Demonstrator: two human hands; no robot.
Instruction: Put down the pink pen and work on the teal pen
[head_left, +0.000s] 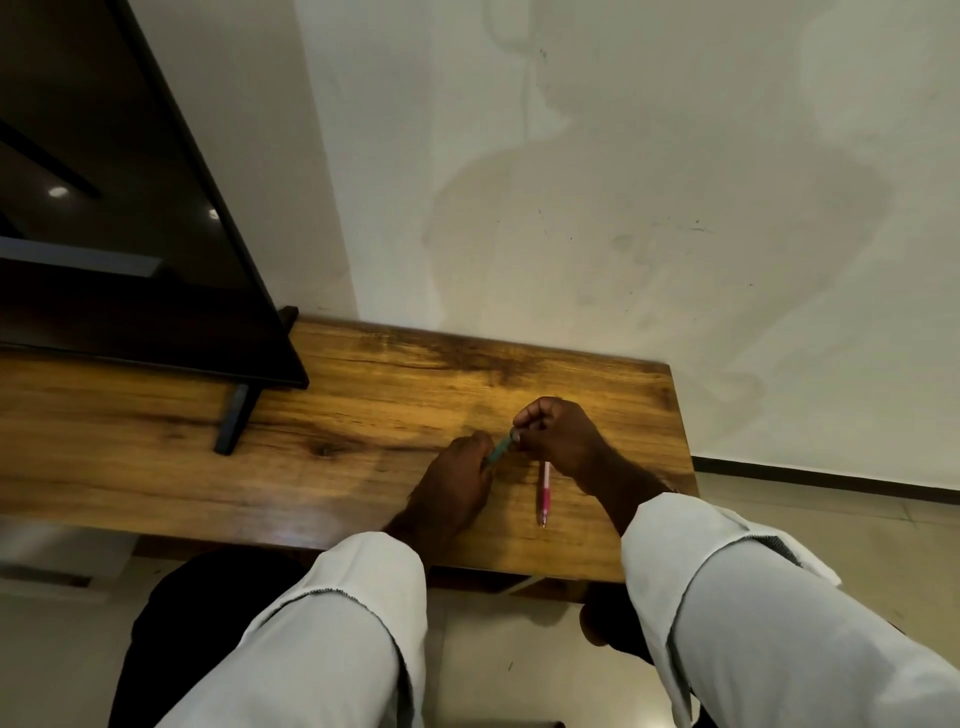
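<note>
A teal pen (500, 448) is gripped at both ends over the wooden table (363, 405): its lower end is enclosed by the curled fingers of the left hand (457, 486), its upper end is pinched by the curled fingers of the right hand (558, 434). The pen is held slanted, its upper end toward 1 o'clock, just above the tabletop near the table's right half. Whether the left hand is resting on the wood cannot be told.

A pink-and-white pen (544, 491) is laid flat on the table at 5 o'clock from the teal pen, just beside the right wrist, its tip pointed toward 6 o'clock. It is touched by neither hand.

A flat black television (130, 208) is stood at 10 o'clock, its dark foot (236, 418) planted on the wood well apart from the hands. Both forearms are covered by white sleeves (332, 634). A pale wall (623, 182) is set behind the table, with tiled floor (831, 525) at 3 o'clock.
</note>
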